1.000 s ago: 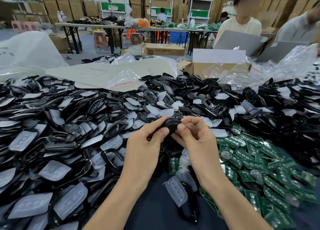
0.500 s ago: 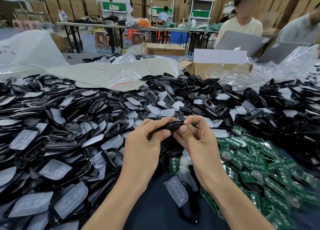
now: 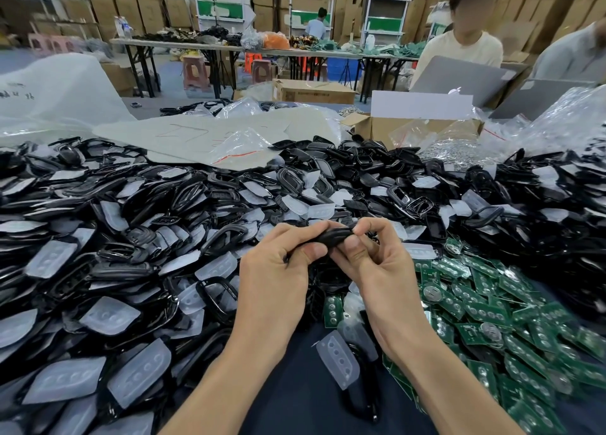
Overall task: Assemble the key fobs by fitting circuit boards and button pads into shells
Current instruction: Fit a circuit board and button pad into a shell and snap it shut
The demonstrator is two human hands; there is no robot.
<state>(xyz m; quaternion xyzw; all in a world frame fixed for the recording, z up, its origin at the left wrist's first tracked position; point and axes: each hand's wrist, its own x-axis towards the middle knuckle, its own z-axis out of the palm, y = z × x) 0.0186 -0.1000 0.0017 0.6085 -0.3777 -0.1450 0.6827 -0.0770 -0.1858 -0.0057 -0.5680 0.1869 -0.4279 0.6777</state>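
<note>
Both hands hold one black key fob shell edge-on above the middle of the table. My left hand pinches its left end between thumb and fingers. My right hand pinches its right end, thumb underneath. Whatever sits inside the shell is hidden. A big heap of black shells mixed with translucent button pads covers the left and back. Green circuit boards are piled at the right. One loose button pad lies near my wrists.
Clear plastic bags and an open cardboard box sit behind the heap. Two people sit at laptops at the far right. Dark table cloth shows between my forearms. Tables and stacked cartons fill the background.
The shell has been turned from showing its rounded face to lying edge-on between my fingertips. Both hands stayed in about the same place.
</note>
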